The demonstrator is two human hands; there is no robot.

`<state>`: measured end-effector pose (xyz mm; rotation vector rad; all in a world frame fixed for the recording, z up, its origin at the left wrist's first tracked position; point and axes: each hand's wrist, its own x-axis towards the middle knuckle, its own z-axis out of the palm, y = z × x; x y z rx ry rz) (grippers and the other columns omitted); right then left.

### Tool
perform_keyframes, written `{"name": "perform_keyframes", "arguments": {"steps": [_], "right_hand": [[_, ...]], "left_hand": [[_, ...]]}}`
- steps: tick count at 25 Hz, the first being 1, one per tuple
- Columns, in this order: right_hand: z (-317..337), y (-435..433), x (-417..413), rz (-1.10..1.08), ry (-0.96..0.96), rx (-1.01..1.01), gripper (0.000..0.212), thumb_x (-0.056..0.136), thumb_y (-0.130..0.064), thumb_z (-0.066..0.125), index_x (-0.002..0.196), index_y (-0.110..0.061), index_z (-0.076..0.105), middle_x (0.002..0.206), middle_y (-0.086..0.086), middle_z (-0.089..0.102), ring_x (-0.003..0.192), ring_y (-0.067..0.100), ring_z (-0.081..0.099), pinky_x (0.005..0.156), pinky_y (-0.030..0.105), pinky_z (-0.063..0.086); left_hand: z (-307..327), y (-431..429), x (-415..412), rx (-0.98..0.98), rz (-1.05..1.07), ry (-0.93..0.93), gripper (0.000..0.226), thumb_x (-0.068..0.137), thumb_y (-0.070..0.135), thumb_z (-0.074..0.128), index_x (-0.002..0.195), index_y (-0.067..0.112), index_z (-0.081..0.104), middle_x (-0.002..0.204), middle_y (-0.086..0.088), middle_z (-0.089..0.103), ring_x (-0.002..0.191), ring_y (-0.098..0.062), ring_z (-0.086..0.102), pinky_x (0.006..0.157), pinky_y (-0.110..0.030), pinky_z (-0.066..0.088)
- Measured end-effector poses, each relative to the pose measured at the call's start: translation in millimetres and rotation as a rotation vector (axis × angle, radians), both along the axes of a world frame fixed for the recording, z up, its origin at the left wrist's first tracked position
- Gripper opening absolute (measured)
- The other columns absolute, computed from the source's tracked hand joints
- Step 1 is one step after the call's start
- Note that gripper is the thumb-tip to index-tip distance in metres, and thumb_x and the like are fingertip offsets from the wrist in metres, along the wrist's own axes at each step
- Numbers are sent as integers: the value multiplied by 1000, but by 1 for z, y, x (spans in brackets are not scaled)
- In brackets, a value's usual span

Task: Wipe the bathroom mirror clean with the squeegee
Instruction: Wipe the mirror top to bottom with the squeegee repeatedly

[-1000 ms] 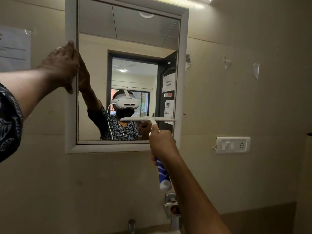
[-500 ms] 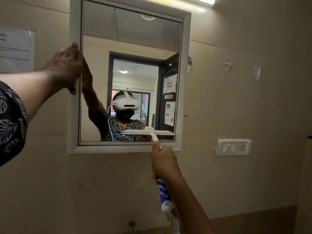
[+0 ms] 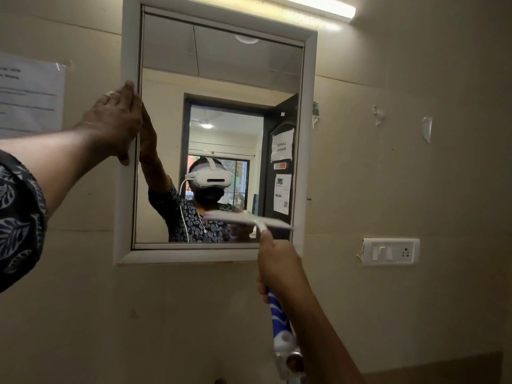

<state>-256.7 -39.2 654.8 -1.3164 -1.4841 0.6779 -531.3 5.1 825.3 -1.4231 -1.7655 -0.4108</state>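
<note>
A white-framed mirror (image 3: 126,189) hangs on the beige wall and reflects a person in a headset. My left hand (image 3: 116,123) grips the frame's left edge at mid height, fingers wrapped round it. My right hand (image 3: 277,264) holds the squeegee (image 3: 249,218) by its blue-and-white handle, just below the frame's lower right corner. The white blade lies slightly tilted against the glass near the bottom right of the mirror, its right end close to the frame.
A white switch and socket plate (image 3: 390,252) sits on the wall right of the mirror. A paper notice (image 3: 30,95) is taped at the left. A tube light (image 3: 313,5) glows above the frame. A metal tap fitting (image 3: 291,361) shows below my right hand.
The squeegee blade has slid down the glass from mid height to near the bottom edge, and its right end now tilts lower. My left hand stays on the frame.
</note>
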Motion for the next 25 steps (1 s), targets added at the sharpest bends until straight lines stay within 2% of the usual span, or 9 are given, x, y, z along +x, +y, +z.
{"name": "perform_keyframes", "arguments": {"steps": [3, 6, 11, 13, 15, 18, 21, 23, 25], "right_hand": [[70, -3, -1, 35, 99, 245, 51, 97, -51, 27, 75, -13, 53, 60, 4, 53, 45, 13, 48, 45, 26, 43], [148, 5, -13, 64, 122, 461, 47, 98, -47, 30, 79, -11, 55, 62, 5, 53, 50, 16, 51, 53, 32, 47], [231, 33, -43, -15, 139, 604, 42, 100, -36, 29, 67, -13, 38, 68, 8, 57, 52, 15, 56, 48, 24, 52], [246, 40, -48, -59, 86, 621, 40, 100, -34, 28, 65, -15, 35, 66, 3, 53, 48, 10, 53, 36, 15, 43], [254, 45, -51, -74, 44, 633, 40, 101, -33, 27, 65, -16, 34, 65, 1, 47, 48, 7, 49, 29, 13, 36], [262, 51, -55, -39, 75, 616, 39, 100, -34, 28, 76, -9, 47, 63, 1, 47, 48, 8, 48, 30, 15, 37], [265, 55, -54, -23, 53, 647, 34, 101, -29, 27, 79, -11, 46, 63, 0, 47, 49, 7, 50, 50, 17, 51], [266, 56, -53, 12, -19, 657, 30, 101, -21, 28, 103, -5, 53, 65, -3, 42, 46, 6, 51, 54, 13, 51], [272, 53, -55, 61, 93, 657, 32, 101, -17, 32, 127, -4, 42, 75, -5, 42, 54, 5, 51, 49, 6, 41]], "left_hand": [[0, 4, -1, 9, 1, -5, 142, 47, 20, 90, 146, -1, -9, 155, -21, -13, 145, -34, -4, 117, -41, 7], [-1, 6, -2, 16, -6, -7, 141, 48, 18, 90, 146, -1, -10, 155, -19, -13, 145, -33, -4, 117, -40, 7], [-1, 6, -2, 5, 16, -3, 139, 52, 19, 89, 146, 0, -12, 155, -19, -15, 145, -32, -5, 117, -39, 5], [-1, 5, 0, 3, 21, -7, 138, 53, 18, 88, 146, 0, -12, 155, -18, -15, 145, -32, -5, 117, -39, 5], [-2, 5, 1, 9, 21, -14, 136, 54, 17, 88, 146, 0, -11, 155, -18, -14, 145, -32, -5, 117, -39, 5], [-2, 4, 3, -7, 36, -12, 136, 54, 18, 87, 146, 0, -12, 155, -18, -16, 145, -32, -6, 117, -39, 5], [-2, 3, 4, -6, 28, -26, 136, 55, 16, 87, 146, 1, -13, 155, -17, -17, 145, -32, -7, 117, -39, 4], [-2, 2, 5, -3, 33, -23, 135, 56, 15, 87, 146, 1, -13, 155, -17, -17, 145, -32, -7, 117, -39, 4], [-1, 1, 5, -7, 39, -21, 135, 56, 16, 87, 146, 1, -13, 155, -17, -17, 145, -31, -7, 117, -38, 4]]}}
